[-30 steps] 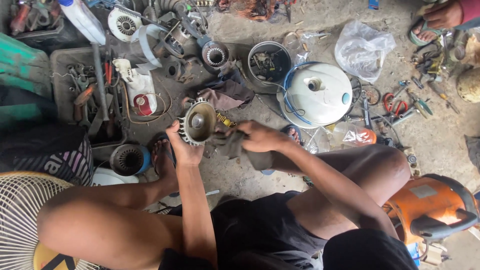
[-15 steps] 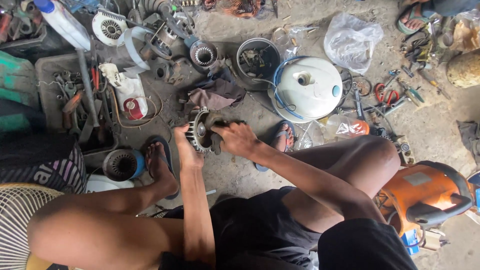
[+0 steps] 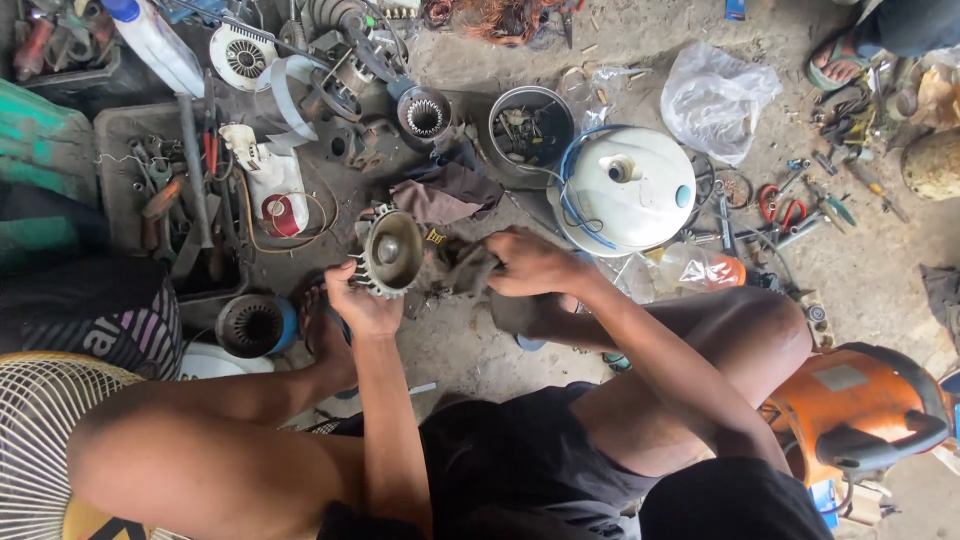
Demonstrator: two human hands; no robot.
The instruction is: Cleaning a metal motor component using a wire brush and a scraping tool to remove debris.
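Observation:
My left hand [image 3: 362, 300] grips a round, finned metal motor part [image 3: 388, 252] from below, holding it in front of me above the floor. My right hand [image 3: 528, 262] is closed on a dirty grey rag [image 3: 462, 264] pressed against the right side of that part. I sit low with my knees spread, one bare foot in a sandal [image 3: 322, 322] just left of my left hand.
A white domed housing [image 3: 625, 190] with a blue cord lies to the right. A tray of hand tools [image 3: 160, 200], a motor stator [image 3: 424, 112], a round tin [image 3: 530, 128], a fan grille [image 3: 40, 440], an orange machine [image 3: 860, 400] and another person's sandalled foot [image 3: 838, 60] surround me.
My view has shifted a little. My right hand has moved from the top of the motor part to its right side with the rag; my left hand keeps holding the part.

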